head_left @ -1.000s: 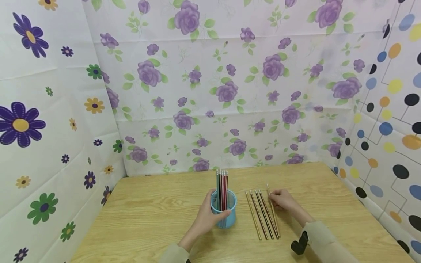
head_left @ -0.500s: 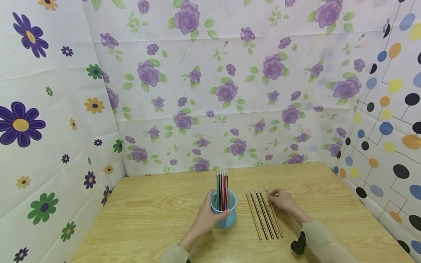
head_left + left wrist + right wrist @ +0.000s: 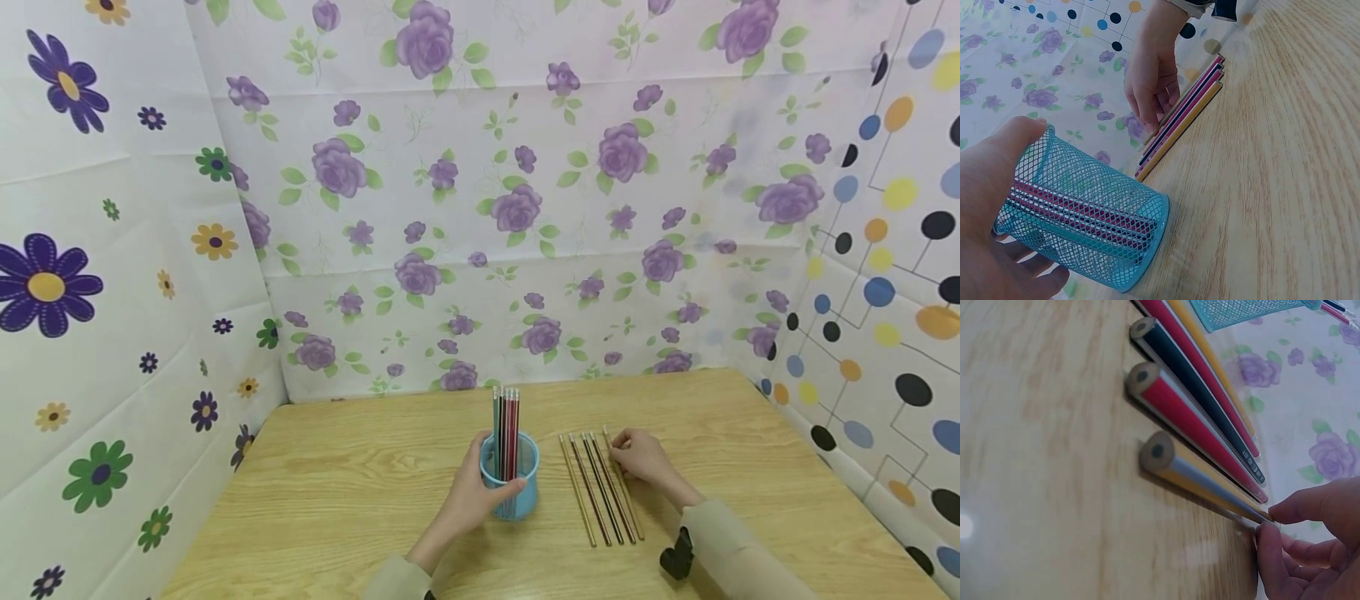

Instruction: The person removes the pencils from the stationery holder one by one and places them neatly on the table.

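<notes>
My left hand (image 3: 468,490) grips a light blue mesh pencil cup (image 3: 527,498), thumb on the near side and fingers around the far side. Inside it stand several red, black and teal pencils (image 3: 507,425), eraser ends up. To the cup's right, several pencils lie side by side in a row on the table. At the right end of that row, my right hand (image 3: 643,457) pinches the far end of a yellow pencil (image 3: 1200,484) between thumb and forefinger. Beside it lie a red pencil (image 3: 1191,425), a dark one (image 3: 1188,365) and others, flat unsharpened ends toward me.
The wood-grain table (image 3: 337,500) is bordered by a purple-flowered cloth (image 3: 480,250) at the back. A cloth with coloured flowers (image 3: 150,292) hangs on the left, a dotted one (image 3: 885,317) on the right. A black device (image 3: 678,557) sits at my right wrist.
The yellow pencil's far end has moved slightly left and toward me with my right hand, its near end slightly right, so it lies more in line with the row. My left hand stays still.
</notes>
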A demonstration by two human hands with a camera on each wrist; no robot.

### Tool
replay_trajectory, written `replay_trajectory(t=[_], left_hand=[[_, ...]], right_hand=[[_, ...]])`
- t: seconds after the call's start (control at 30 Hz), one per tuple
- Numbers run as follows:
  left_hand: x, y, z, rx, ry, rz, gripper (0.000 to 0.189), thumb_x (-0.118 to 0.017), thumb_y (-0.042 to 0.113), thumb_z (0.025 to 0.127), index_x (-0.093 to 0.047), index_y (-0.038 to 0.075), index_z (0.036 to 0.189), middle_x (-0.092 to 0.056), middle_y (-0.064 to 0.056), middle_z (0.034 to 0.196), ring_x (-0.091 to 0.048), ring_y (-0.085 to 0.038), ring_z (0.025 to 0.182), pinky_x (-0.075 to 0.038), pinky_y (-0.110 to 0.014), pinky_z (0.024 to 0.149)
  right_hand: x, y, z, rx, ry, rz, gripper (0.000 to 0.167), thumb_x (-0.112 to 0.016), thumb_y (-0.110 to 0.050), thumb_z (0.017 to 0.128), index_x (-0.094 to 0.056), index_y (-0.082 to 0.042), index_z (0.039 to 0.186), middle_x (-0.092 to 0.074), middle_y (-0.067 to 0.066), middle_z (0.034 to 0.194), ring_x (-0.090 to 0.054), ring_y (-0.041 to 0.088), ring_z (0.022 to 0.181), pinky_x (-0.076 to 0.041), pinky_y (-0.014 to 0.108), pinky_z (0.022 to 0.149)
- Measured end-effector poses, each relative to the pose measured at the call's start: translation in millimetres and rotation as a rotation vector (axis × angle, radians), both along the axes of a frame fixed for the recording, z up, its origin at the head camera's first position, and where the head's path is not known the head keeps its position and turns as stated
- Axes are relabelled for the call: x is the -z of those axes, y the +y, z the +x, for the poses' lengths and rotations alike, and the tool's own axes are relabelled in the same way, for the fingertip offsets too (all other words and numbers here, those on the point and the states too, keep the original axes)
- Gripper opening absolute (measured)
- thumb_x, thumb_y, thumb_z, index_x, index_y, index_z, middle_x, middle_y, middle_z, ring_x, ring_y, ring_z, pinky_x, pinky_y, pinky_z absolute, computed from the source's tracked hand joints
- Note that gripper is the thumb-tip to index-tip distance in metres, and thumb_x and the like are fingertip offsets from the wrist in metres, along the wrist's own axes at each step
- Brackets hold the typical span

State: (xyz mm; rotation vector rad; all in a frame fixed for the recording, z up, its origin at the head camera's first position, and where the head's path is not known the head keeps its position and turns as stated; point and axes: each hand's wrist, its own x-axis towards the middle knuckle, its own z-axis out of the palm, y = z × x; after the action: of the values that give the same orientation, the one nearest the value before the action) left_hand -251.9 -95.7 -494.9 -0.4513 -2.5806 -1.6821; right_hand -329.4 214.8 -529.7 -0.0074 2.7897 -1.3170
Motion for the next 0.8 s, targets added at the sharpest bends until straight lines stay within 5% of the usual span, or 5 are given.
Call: replay_trajectory(t=[0.8], left_hand=[[1.4, -0.6, -0.7, 0.001, 0.010, -0.012, 0.093, -0.074, 0.042, 0.083, -0.021, 0.006, 0.151, -0.037, -0.023, 0.149, -0.039, -0.041, 0.136, -0.036, -0.061, 0.108]], right_hand=[[-1.4, -3.9, 3.5, 0.001, 0.042, 0.025, 0.009, -0.059, -0.007, 0.091, -0.062, 0.001, 0.091, -0.065, 0.009, 0.074, -0.059, 0.015, 0.056, -0.050, 0.026, 0.047]])
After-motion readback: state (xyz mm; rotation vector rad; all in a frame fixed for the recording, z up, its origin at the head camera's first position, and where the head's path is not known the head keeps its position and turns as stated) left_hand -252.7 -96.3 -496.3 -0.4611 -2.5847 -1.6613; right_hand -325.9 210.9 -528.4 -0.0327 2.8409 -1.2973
